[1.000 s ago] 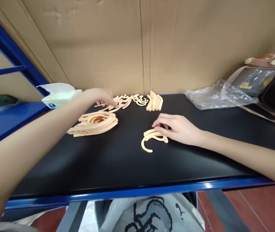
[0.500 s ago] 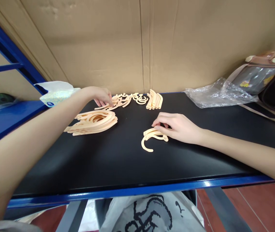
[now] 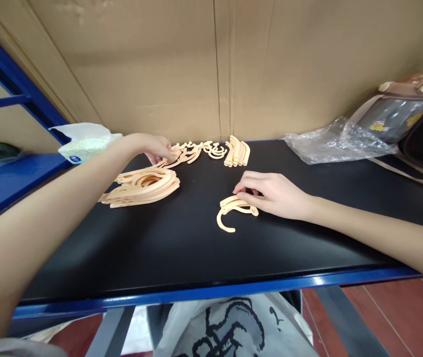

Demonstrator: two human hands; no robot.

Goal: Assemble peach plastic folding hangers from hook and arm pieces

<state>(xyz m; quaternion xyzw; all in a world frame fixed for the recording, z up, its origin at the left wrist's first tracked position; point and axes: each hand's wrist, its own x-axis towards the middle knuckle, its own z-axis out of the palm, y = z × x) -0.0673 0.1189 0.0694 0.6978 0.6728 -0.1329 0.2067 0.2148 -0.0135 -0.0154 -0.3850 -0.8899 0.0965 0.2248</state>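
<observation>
A cream hooked piece (image 3: 229, 202) lies on the black desk (image 3: 196, 253), just right of the frame's centre, its hook curling toward the near edge. The right hand (image 3: 271, 192) is half curled over its far end, thumb touching it; whether it grips or merely steadies it, I cannot tell. At upper centre, the left hand (image 3: 158, 150) dips its bent fingers into a pile of loose curved pieces (image 3: 195, 153); whether they have closed on one is hidden. Small hooks (image 3: 216, 151) and a bundle of short bars (image 3: 236, 152) lie to the right of that pile, and a stack of long arms (image 3: 148, 194) sits below it, left of centre. Because the loose pieces overlap, pulling one out could drag its neighbours along, and the left forearm, passing close by the stack, might knock it askew.
</observation>
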